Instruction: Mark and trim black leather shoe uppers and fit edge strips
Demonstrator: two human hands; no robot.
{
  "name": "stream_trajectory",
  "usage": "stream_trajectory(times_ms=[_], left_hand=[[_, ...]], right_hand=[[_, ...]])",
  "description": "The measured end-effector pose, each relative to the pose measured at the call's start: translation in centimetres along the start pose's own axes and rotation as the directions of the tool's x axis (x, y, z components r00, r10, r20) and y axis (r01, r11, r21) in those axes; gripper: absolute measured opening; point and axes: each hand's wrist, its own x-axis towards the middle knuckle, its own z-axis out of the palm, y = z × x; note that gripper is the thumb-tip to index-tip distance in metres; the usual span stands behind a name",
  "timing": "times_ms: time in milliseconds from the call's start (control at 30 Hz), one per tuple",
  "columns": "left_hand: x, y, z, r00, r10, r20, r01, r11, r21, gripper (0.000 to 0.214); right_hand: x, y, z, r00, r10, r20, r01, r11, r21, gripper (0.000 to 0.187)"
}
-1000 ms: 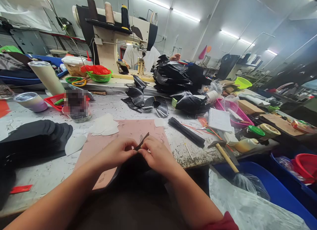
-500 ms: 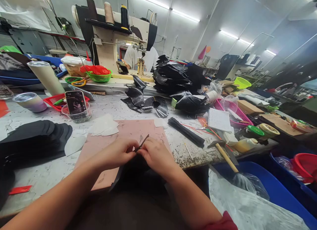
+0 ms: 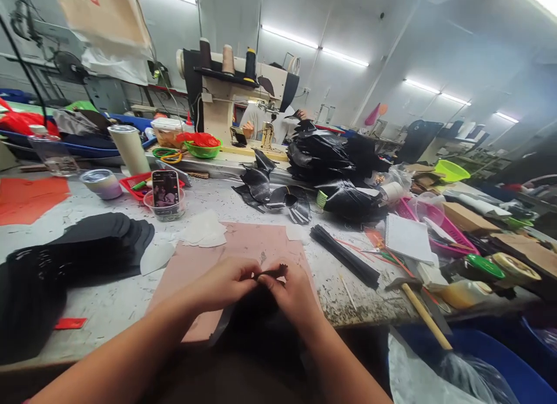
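A black sheet piece (image 3: 255, 314), leather-like, hangs toward my lap over the near edge of the pink board (image 3: 195, 264). Along its top edge runs a narrow dark strip (image 3: 274, 271) whose end sticks up a little. My left hand (image 3: 230, 281) pinches that edge between thumb and fingertips. Close beside it, my right hand (image 3: 292, 289) grips the same edge, thumb on the near side and fingers behind. The lower part of the piece is lost in shadow. A bundle of black strips (image 3: 343, 256) lies on the bench right of the board.
At the left lie stacked black pieces (image 3: 100, 241). A phone (image 3: 165, 189) stands in a clear tub. Behind, a sewing machine (image 3: 217, 105) stands near a heap of black pieces (image 3: 326, 154), with another person's hand above. A hammer (image 3: 424, 314) overhangs the right edge.
The view has shifted, so the bench appears lower and further right. My right fingers have shifted on the strip, whose end now lies flatter. A co-worker's hand has appeared behind the heap.
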Motion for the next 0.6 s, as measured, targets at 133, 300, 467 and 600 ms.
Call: stream_trajectory(times_ms=[133, 300, 467, 600], left_hand=[[-1.1, 0.7, 0.3, 0.995, -0.03, -0.093, 0.048, 0.979, 0.196, 0.016], [-2.3, 0.7, -0.1, 0.993, 0.006, -0.121, 0.018, 0.981, 0.196, 0.017], [-3.3, -0.9, -0.2, 0.906, 0.198, -0.373, -0.099, 0.959, 0.267, 0.022], [-4.5, -2.9, -0.3, 0.65, 0.503, -0.569, -0.206, 0.838, 0.505, 0.017]], right_hand=[[-0.1, -0.6, 1.4, 0.947, -0.311, -0.076, 0.271, 0.907, -0.323, 0.022], [0.5, -1.2, 1.5, 0.942, -0.335, -0.019, 0.308, 0.886, -0.345, 0.03], [1.4, -1.9, -0.6, 0.962, -0.036, 0.27, 0.084, 0.982, -0.17, 0.01], [2.3, -2.8, -1.5, 0.946, 0.089, 0.312, -0.069, 0.995, -0.077, 0.013]])
